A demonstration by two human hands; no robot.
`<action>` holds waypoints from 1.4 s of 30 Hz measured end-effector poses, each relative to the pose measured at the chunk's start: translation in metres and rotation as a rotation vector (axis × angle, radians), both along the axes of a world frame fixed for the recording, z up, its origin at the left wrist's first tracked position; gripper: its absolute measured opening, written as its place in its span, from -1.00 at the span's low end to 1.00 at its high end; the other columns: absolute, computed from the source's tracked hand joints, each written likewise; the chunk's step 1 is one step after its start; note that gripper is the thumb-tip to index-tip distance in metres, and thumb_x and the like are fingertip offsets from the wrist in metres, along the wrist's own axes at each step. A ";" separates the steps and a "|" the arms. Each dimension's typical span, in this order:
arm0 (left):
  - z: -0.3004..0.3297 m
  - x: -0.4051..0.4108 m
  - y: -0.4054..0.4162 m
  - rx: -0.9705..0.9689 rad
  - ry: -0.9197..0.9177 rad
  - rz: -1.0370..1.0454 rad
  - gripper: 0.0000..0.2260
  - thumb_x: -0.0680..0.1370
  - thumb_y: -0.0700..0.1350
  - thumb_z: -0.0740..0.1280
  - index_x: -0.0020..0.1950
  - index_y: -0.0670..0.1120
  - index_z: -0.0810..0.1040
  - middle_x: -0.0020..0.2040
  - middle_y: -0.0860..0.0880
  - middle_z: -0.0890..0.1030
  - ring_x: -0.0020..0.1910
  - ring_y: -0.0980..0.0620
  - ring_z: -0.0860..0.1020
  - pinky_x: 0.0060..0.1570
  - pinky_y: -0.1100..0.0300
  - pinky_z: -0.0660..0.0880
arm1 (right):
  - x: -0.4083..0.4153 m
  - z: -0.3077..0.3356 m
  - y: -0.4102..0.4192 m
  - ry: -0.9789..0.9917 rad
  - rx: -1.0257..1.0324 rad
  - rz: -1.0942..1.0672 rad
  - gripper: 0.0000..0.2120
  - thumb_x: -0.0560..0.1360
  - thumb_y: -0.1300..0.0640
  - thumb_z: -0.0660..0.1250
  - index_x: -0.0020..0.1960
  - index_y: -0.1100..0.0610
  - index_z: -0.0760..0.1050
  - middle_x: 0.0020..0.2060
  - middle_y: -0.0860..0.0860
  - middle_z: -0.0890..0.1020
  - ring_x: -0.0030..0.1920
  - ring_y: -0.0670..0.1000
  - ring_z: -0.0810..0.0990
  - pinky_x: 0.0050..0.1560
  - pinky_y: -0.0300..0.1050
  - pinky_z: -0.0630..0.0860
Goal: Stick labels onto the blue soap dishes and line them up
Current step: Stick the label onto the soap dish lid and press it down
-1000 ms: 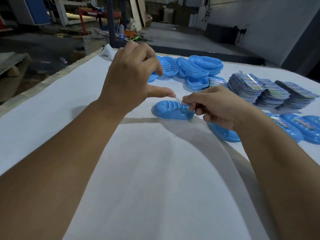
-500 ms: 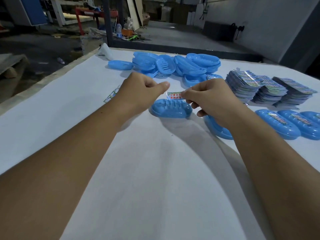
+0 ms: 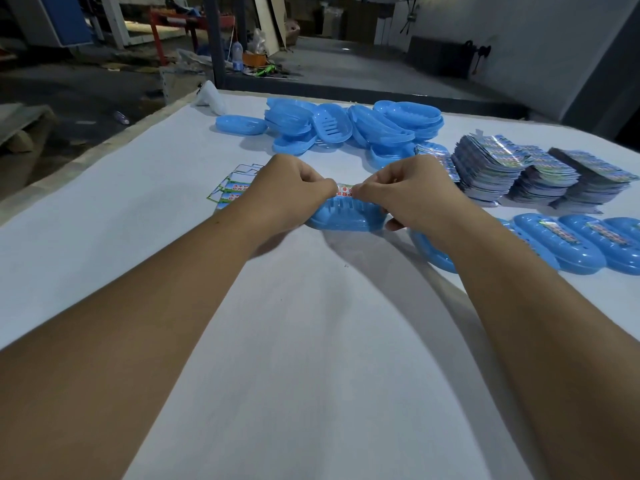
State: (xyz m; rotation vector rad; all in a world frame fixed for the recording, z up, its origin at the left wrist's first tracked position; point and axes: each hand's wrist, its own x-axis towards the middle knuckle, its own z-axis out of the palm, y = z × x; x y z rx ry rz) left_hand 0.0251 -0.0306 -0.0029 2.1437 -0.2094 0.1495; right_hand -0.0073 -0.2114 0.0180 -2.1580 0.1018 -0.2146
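Observation:
A blue soap dish (image 3: 346, 220) lies upside down on the white table (image 3: 311, 341) in front of me. Just above it I hold a small label (image 3: 344, 191) with red print. My left hand (image 3: 287, 192) pinches its left end and my right hand (image 3: 412, 192) pinches its right end. Both hands hide the dish's ends. To the right, a row of labelled blue dishes (image 3: 561, 244) lies side by side. A heap of unlabelled blue dishes (image 3: 346, 128) sits further back.
Stacks of shiny label sheets (image 3: 540, 174) stand at the right, behind the row. A used label sheet (image 3: 230, 187) lies left of my left hand. A white object (image 3: 209, 98) lies at the table's far left corner. Beyond the table edge is a cluttered workshop floor.
My left hand came down from above the dish and took the label's left end. Both hands now stretch the label over the dish, closer together and lower than before.

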 end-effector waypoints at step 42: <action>0.003 -0.002 -0.010 0.340 -0.120 0.082 -0.72 0.42 0.14 0.45 -0.34 -0.04 0.67 -0.35 0.03 0.66 -0.24 0.10 0.59 -0.22 0.18 0.50 | 0.005 -0.003 0.005 0.043 -0.196 -0.018 -0.80 0.41 -0.01 0.55 -0.25 0.11 0.70 -0.33 0.11 0.73 -0.43 -0.01 0.62 -0.16 -0.10 0.65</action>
